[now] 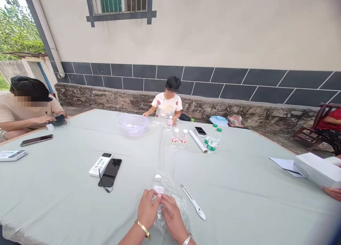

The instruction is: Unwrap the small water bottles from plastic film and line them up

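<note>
A small clear plastic bottle with a white cap and a red-and-white label lies on the table in front of me, its cap pointing away. Crumpled clear plastic film spreads under and around it. My left hand closes on the bottle's left side, fingers curled over the label. From the right, my right hand also grips it, and the fingertips of both hands meet on top. Part of the bottle is hidden by my fingers. Just right of the film rests a white utility knife.
A phone and a white power bank lie left. Farther off are a purple basin, several small bottles, a roll and green-capped bottles. A white box stands right. People sit around the table.
</note>
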`<move>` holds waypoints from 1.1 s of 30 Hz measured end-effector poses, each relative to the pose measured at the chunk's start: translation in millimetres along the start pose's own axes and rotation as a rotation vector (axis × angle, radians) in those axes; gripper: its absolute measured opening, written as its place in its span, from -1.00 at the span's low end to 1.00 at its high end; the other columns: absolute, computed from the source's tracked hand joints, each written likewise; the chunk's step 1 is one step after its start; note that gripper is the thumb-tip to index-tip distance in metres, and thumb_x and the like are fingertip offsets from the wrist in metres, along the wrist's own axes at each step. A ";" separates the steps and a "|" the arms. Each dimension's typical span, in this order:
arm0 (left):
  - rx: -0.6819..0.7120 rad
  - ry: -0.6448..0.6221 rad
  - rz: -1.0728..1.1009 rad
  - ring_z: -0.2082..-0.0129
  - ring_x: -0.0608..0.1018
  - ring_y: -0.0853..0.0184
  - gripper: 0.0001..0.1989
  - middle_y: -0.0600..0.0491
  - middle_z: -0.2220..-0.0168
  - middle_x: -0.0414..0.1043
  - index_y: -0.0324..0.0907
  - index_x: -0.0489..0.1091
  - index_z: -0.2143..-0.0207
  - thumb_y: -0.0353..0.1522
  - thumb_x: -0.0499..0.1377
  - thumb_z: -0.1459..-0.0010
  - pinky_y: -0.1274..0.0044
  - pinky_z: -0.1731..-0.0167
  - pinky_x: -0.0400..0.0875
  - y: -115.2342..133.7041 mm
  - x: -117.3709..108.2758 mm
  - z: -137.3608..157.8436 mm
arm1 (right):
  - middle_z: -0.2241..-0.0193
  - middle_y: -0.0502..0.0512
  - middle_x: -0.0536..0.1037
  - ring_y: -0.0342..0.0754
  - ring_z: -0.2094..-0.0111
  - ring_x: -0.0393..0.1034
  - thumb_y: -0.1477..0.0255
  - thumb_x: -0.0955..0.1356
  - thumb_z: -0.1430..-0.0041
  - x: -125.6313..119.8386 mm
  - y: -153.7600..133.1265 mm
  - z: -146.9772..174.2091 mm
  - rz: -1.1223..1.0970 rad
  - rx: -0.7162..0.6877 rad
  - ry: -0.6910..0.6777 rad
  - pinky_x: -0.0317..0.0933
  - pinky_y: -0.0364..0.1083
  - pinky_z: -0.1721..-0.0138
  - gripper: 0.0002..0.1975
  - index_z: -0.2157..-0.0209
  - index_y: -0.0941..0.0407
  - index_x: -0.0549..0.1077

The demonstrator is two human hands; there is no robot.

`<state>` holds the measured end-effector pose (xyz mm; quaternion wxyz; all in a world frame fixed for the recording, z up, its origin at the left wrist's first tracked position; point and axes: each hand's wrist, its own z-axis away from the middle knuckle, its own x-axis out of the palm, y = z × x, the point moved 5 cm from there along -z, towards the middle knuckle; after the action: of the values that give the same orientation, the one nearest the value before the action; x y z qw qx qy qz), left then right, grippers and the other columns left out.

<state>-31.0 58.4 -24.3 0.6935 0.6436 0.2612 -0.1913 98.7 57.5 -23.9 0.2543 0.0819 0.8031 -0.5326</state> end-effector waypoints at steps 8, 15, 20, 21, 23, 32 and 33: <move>-0.035 -0.035 -0.040 0.21 0.45 0.33 -0.62 -0.03 0.14 0.37 -0.15 0.38 0.15 -0.18 -0.14 -0.26 0.53 0.12 0.28 1.4 -0.2 -0.5 | 0.03 0.13 0.50 0.05 -0.04 0.31 0.53 0.21 -0.09 1.9 -1.7 0.5 -0.003 0.009 -0.005 0.22 0.13 -0.08 -0.64 0.17 0.01 0.55; -0.034 -0.040 -0.056 0.18 0.45 0.35 -0.65 -0.03 0.14 0.37 -0.16 0.37 0.17 -0.20 -0.13 -0.27 0.55 0.12 0.28 0.5 1.0 -2.5 | 0.03 0.14 0.50 0.05 -0.04 0.30 0.50 0.22 -0.12 1.8 -2.6 0.4 -0.002 0.016 -0.010 0.22 0.12 -0.07 -0.69 0.21 0.02 0.55; -0.044 -0.034 -0.076 0.19 0.46 0.37 -0.68 -0.01 0.15 0.37 -0.14 0.37 0.19 -0.23 -0.12 -0.27 0.58 0.15 0.29 -1.2 1.9 -4.1 | 0.03 0.13 0.51 0.05 -0.04 0.31 0.55 0.22 -0.07 1.3 -3.1 0.5 0.003 0.017 -0.001 0.23 0.11 -0.07 -0.66 0.22 0.02 0.56; -0.046 -0.034 -0.071 0.20 0.46 0.37 -0.68 -0.01 0.16 0.37 -0.13 0.37 0.20 -0.23 -0.12 -0.27 0.57 0.16 0.29 -1.4 1.9 -4.4 | 0.03 0.14 0.51 0.05 -0.03 0.31 0.55 0.22 -0.07 1.4 -3.0 0.4 0.003 0.015 0.001 0.23 0.11 -0.06 -0.65 0.22 0.02 0.56; -0.049 -0.035 -0.060 0.21 0.47 0.37 -0.69 -0.01 0.16 0.37 -0.14 0.37 0.21 -0.23 -0.11 -0.26 0.57 0.16 0.29 -1.4 1.6 -5.0 | 0.04 0.14 0.51 0.05 -0.03 0.32 0.56 0.21 -0.06 1.5 -2.8 0.1 0.006 0.011 0.002 0.24 0.11 -0.05 -0.65 0.23 0.02 0.56; -0.042 -0.030 -0.059 0.18 0.47 0.34 -0.71 -0.01 0.17 0.37 -0.14 0.36 0.21 -0.25 -0.10 -0.25 0.55 0.15 0.29 -1.0 -0.1 -5.7 | 0.03 0.12 0.50 0.04 -0.04 0.30 0.58 0.21 -0.05 2.8 -2.1 -1.0 0.034 0.028 -0.018 0.22 0.12 -0.07 -0.64 0.22 0.04 0.55; -0.043 -0.033 -0.057 0.18 0.47 0.34 -0.71 -0.02 0.17 0.37 -0.14 0.36 0.21 -0.25 -0.10 -0.25 0.55 0.15 0.29 -1.2 -0.1 -5.8 | 0.03 0.12 0.50 0.04 -0.05 0.30 0.58 0.21 -0.05 2.9 -2.4 -1.0 0.036 0.031 -0.021 0.22 0.12 -0.07 -0.63 0.22 0.03 0.55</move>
<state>-32.5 64.0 -25.4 0.7058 0.6175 0.2718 -0.2160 94.9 57.0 -23.1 0.2709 0.0948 0.7903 -0.5413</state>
